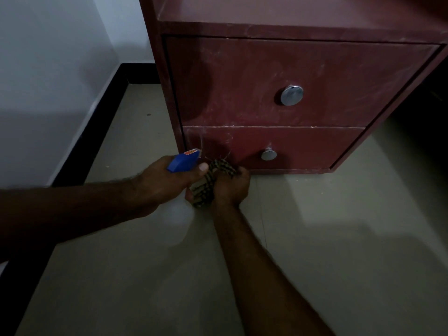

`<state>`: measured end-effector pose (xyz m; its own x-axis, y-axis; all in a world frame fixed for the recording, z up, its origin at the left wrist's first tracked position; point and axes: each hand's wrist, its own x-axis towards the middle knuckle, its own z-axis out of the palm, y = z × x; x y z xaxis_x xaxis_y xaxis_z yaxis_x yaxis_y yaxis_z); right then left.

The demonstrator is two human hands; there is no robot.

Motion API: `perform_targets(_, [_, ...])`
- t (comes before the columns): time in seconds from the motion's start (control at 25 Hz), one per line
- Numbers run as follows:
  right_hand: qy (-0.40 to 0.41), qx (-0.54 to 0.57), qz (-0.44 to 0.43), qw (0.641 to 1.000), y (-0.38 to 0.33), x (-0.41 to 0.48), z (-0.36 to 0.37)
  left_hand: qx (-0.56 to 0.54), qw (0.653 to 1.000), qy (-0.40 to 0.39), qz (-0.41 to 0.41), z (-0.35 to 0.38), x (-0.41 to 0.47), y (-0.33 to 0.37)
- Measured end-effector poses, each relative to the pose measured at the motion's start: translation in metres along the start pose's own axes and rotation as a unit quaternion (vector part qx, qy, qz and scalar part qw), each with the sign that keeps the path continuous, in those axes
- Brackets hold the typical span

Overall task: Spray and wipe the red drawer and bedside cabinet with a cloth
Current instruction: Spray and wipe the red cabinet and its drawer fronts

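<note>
The red bedside cabinet [167, 69] stands on the floor with two shut drawers, each with a round metal knob. The upper drawer [242, 81] is dusty and scuffed. Low in front of the lower drawer [303, 146], my left hand [164, 183] grips a white spray bottle [177, 219] by its neck; its blue trigger head [184, 162] points at the drawer's left end. Beside it, my right hand [230, 187] clutches a bunched checked cloth [211, 180] near the drawer's bottom edge, left of the lower knob [269, 154].
A white wall [48, 81] with a black skirting [97, 132] runs along the left. Pale floor tiles [339, 238] spread in front. A dark gap [426, 105] lies to the right of the cabinet. An open shelf [266, 10] sits above the upper drawer.
</note>
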<state>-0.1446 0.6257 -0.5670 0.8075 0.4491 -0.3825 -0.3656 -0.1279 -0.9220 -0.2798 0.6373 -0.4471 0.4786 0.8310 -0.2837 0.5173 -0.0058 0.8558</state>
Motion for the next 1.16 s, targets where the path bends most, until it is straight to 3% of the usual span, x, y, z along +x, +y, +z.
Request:
perform_targets(0.12, [0.042, 0.104, 0.107, 0.988, -0.004, 0.004, -0.005, -0.008, 1.0, -0.019, 0.02, -0.002, -0.002, -0.001])
perform_targets(0.24, [0.045, 0.178, 0.159, 0.97, -0.01, 0.01, -0.008, -0.001, 1.0, -0.012, 0.025, -0.004, -0.003, -0.001])
perform_targets(0.48, [0.013, 0.234, 0.13, 0.963, -0.02, 0.007, -0.01, -0.019, 1.0, -0.014, 0.016, -0.003, -0.003, 0.003])
perform_targets(0.68, [0.003, 0.234, 0.163, 0.959, -0.027, 0.008, -0.013, -0.009, 1.0, -0.013, 0.016, 0.0, -0.003, 0.006])
perform_targets(0.88, [-0.02, 0.238, 0.113, 0.964, -0.032, 0.005, -0.015, -0.004, 1.0, -0.008, 0.011, 0.002, 0.0, 0.007])
perform_targets(1.04, [0.008, 0.242, 0.15, 0.958, -0.033, 0.007, -0.019, -0.007, 1.0, -0.004, 0.006, 0.003, -0.001, 0.009])
perform_targets(1.16, [-0.013, 0.246, 0.148, 0.958, -0.038, 0.006, -0.019, -0.007, 1.0, -0.006, 0.004, 0.003, -0.002, 0.009])
